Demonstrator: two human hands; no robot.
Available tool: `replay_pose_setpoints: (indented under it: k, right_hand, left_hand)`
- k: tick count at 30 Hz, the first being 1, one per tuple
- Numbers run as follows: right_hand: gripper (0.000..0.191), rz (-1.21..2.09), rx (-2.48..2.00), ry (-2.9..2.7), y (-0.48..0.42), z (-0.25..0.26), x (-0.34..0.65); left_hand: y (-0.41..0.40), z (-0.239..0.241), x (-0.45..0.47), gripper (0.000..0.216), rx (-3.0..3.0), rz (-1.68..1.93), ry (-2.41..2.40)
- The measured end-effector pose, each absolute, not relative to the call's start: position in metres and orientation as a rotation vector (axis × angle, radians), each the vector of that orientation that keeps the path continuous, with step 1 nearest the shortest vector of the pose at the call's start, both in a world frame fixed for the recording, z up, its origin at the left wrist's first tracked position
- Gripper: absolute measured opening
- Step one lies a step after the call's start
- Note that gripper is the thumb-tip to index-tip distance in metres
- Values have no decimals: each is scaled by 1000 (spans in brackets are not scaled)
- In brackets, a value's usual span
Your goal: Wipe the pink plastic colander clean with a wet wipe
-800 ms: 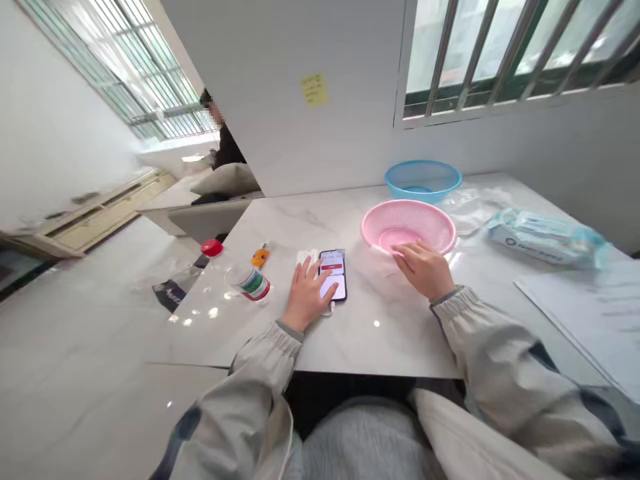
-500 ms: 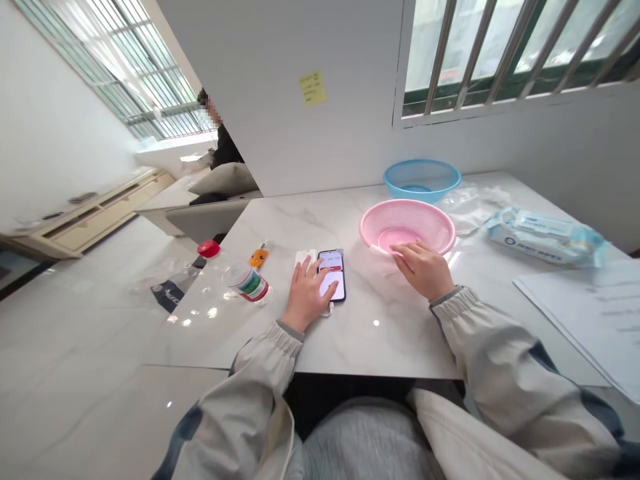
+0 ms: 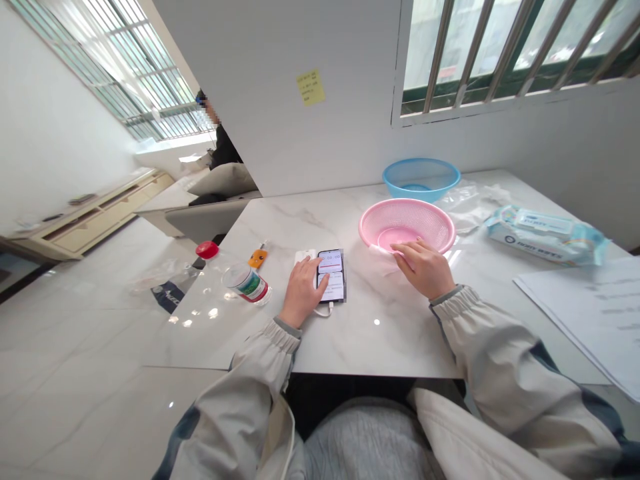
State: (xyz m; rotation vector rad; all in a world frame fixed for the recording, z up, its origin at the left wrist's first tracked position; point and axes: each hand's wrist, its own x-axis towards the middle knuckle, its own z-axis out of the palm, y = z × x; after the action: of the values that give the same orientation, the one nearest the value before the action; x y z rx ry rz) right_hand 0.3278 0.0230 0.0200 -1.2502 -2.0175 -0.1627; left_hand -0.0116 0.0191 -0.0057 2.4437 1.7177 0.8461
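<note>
My left hand (image 3: 301,288) lies with fingers spread at the left side of a smartphone (image 3: 332,283). Its fingertips reach over the phone's lit screen, and a white cable is plugged into the lower end. Beneath that hand, a white object (image 3: 304,255) is partly covered. My right hand (image 3: 424,268) is closed at the near rim of a pink plastic basket (image 3: 367,220), fingers over the edge and thumb below them. A thin translucent film (image 3: 381,260) shows by the rim; whether my fingers also hold it I cannot tell.
Behind the pink basket stands a blue basket (image 3: 423,175), beside crumpled clear plastic (image 3: 473,203). A wipes pack (image 3: 545,237) and paper sheets (image 3: 585,303) lie right. At left are a tilted clear bottle (image 3: 250,285) with a red cap (image 3: 207,250) and an orange charm (image 3: 258,258).
My left hand has shifted slightly left, uncovering more of the phone. The screen's lower half now shows lines of text. My right hand stays at the basket rim.
</note>
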Motion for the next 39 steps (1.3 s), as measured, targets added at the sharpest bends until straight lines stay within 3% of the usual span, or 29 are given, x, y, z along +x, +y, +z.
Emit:
replay_pose_setpoints:
  k: [11, 18, 23, 32, 39]
  right_hand:
    - [32, -165, -1240, -1978, 23, 20, 328]
    - [28, -248, -1370, -2158, 19, 21, 329]
    - [17, -250, -1495, -2178, 21, 19, 331]
    - [21, -418, -1410, -2026, 23, 12, 329]
    - [24, -280, -1236, -2085, 19, 16, 321]
  left_hand:
    - [40, 1, -11, 48, 2402, 965, 1574]
    - [-12, 0, 20, 30, 2431, 1309, 1400]
    - [-48, -1, 56, 36, 2384, 1229, 1031]
    - [-23, 7, 133, 30, 1537, 1137, 945]
    - [14, -13, 155, 51, 902, 1227, 895]
